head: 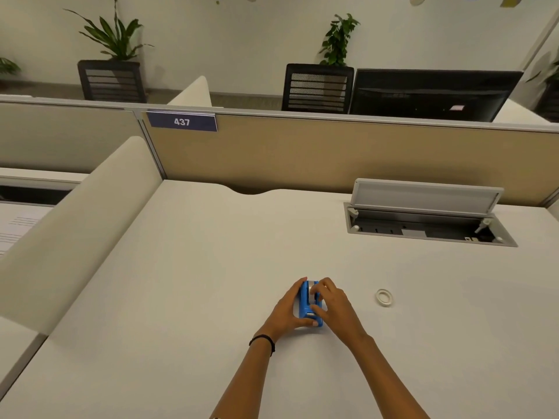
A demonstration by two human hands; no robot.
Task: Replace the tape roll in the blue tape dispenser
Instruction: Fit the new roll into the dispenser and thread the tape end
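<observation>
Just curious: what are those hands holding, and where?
Both grip the small blue plastic tape dispenser on the desk: left hand around its left side, right hand over its top and right side.

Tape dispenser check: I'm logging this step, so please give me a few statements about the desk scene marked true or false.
1. Both hands are on the blue tape dispenser. True: the left hand and right hand grip it from either side.
2. A white ring lies on the desk to the right of the hands. True.
3. The white ring touches the dispenser. False: it lies clearly apart.
4. The desk's cable hatch is closed. False: its lid stands open.
5. The left wrist wears a dark band. True.
</observation>
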